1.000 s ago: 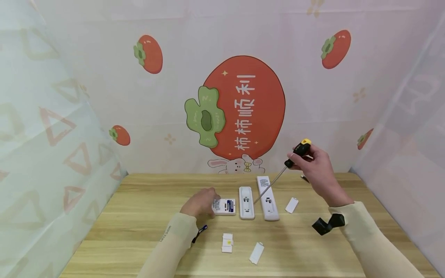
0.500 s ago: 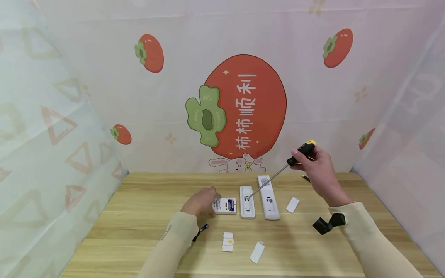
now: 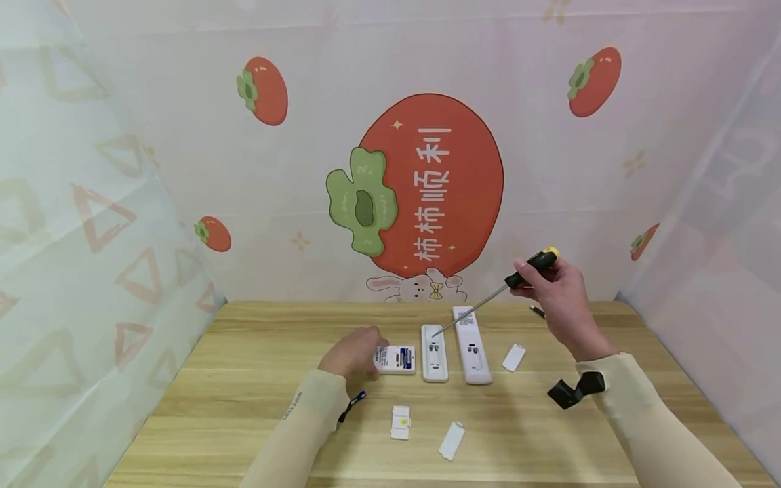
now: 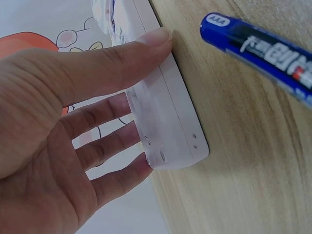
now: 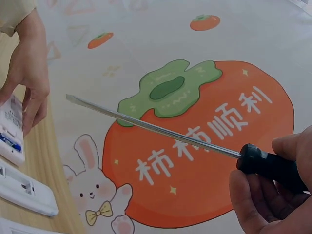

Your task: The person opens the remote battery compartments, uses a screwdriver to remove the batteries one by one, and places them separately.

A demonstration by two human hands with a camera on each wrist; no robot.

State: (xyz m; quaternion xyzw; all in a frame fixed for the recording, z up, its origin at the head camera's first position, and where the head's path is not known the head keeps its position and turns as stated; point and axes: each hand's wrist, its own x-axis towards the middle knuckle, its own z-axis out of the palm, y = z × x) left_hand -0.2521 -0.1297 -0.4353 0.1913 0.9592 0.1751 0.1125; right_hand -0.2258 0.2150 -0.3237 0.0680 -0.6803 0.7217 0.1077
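My left hand [image 3: 354,352] grips the end of a small white remote control [image 3: 392,370] lying on the table, thumb along one side and fingers on the other. Two blue batteries [image 3: 405,358] sit in its uncovered compartment. My right hand [image 3: 558,298] holds a slotted screwdriver [image 3: 534,263] by its black and yellow handle. Its long shaft slants down leftward, with the tip over the upper part of a second white remote [image 3: 435,373]; whether it touches cannot be told. A longer white remote [image 3: 474,342] lies beside that one. Both show bare battery compartments.
White battery covers lie about: one [image 3: 514,357] at right, one with a yellow mark [image 3: 400,422] and another [image 3: 451,440] in front. A blue AAA battery [image 4: 263,51] lies near my left wrist. A small dark stick [image 3: 537,311] lies at the back right.
The screwdriver tip has swung left, from between the two upright-lying remotes to over the middle one, then toward its far end. My left hand stays on the small remote.
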